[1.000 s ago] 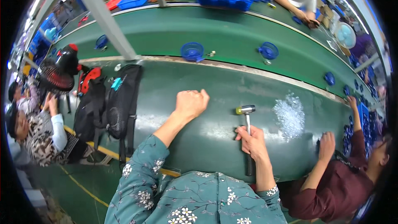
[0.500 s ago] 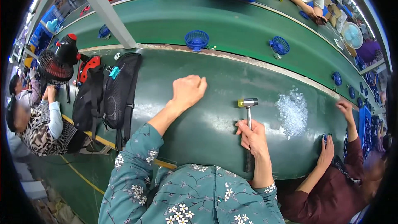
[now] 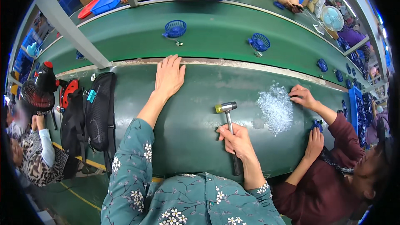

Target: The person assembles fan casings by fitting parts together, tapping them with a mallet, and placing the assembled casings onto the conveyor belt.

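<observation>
My left hand [image 3: 170,75] lies palm down at the far edge of the dark green table, fingers stretched out toward the conveyor belt [image 3: 208,43]; nothing shows in it. Just beyond its fingertips, a blue round basket-like fan part [image 3: 175,28] sits on the belt with a small fitting hanging from it. In my right hand [image 3: 238,141] is a mallet [image 3: 228,118], gripped around its shaft. Its head is yellow at one end and black at the other, and the black handle end points toward me. To the right of the mallet lies a heap of small clear plastic pieces [image 3: 276,110].
More blue fan parts [image 3: 259,42] lie along the belt. A co-worker's hand [image 3: 303,96] touches the heap's right side; their other hand holds a blue part [image 3: 317,126]. Black bags [image 3: 100,114] and a black fan [image 3: 39,89] stand left. A grey post [image 3: 71,29] rises behind.
My left hand has gone from a curled fist over the table to stretched fingers at its far edge. The co-worker's hand has come to the heap. My view has shifted right; the mallet stays held.
</observation>
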A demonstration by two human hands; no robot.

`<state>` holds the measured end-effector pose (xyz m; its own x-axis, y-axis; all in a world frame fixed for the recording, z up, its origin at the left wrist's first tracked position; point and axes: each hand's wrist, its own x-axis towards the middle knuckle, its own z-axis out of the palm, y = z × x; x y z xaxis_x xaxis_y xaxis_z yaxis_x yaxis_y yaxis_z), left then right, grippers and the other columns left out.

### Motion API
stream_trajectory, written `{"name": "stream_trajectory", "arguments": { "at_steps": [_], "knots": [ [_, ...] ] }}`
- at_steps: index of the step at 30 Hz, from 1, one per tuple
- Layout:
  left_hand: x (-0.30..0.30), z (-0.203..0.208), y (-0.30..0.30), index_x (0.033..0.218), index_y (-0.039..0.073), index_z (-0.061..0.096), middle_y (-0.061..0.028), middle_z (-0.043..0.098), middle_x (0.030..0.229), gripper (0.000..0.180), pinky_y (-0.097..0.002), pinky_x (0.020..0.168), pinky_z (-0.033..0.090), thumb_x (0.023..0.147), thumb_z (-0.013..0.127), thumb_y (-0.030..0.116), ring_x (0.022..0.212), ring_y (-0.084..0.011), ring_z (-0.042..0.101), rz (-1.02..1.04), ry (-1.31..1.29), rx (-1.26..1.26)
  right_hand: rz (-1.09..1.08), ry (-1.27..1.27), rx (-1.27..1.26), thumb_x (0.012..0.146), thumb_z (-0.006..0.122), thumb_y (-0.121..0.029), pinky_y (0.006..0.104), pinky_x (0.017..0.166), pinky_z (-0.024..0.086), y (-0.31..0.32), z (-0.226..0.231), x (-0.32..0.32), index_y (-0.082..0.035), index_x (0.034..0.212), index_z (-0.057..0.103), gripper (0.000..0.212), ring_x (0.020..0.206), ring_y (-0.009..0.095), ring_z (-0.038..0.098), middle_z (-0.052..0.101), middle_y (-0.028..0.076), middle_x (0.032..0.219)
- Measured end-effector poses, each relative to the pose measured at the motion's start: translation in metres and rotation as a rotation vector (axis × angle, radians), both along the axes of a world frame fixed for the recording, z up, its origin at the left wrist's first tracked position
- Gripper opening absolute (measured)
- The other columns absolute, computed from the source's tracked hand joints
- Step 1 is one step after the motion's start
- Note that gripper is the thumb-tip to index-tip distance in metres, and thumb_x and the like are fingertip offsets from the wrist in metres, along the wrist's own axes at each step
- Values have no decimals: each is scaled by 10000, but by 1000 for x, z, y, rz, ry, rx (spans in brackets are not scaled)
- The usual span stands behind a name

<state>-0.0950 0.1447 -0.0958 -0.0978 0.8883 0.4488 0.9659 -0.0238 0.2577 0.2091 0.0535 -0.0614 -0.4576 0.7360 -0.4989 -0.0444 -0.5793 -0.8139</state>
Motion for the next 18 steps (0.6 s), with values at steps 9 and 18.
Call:
{"name": "stream_trajectory", "arguments": {
  "at_steps": [9,18],
  "knots": [
    [7,0,-17,1229,-35,555,-179,531,1338,371,-457,1077,347,940,533,196,1277,-339,459,3,0,32,38,1,10,959,603,-129,222,329,293,1,2,2,26,974,608,155,386,26,363,595,46,713],
    [7,8,-32,1475,-64,251,-229,200,1565,788,-449,1194,137,972,388,526,1471,-332,154,-72,129,-273,-2,15,45,958,595,-119,218,328,279,-2,3,4,42,960,614,162,392,36,361,589,49,712]
  ]
}}
